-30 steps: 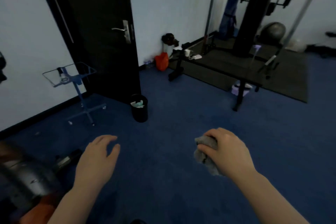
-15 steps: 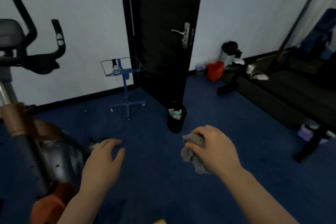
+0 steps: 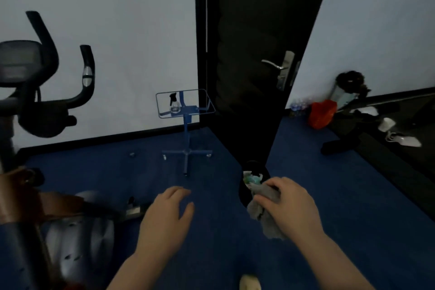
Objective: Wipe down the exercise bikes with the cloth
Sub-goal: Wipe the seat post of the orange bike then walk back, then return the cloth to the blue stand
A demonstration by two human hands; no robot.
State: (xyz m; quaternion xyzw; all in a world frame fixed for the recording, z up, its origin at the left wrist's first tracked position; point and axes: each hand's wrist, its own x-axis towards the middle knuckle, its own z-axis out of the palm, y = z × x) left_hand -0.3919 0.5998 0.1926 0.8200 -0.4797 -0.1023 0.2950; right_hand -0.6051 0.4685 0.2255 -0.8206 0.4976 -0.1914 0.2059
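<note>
Evidently the approach step: the right hand [image 3: 292, 207] grips the bunched grey cloth [image 3: 264, 212], the left hand [image 3: 168, 216] hangs spread and empty, and the exercise bike [image 3: 44, 106] stands at far left, untouched. Next, I judge, the cloth must reach its handlebars.

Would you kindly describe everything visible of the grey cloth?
The grey cloth looks soft and crumpled, bunched into a wad rather than spread flat. The right hand grips its upper part, fingers closed over it, while a loose end hangs below the palm. It is held in the air above the blue carpet, in front of the black bin, touching nothing else.
</note>
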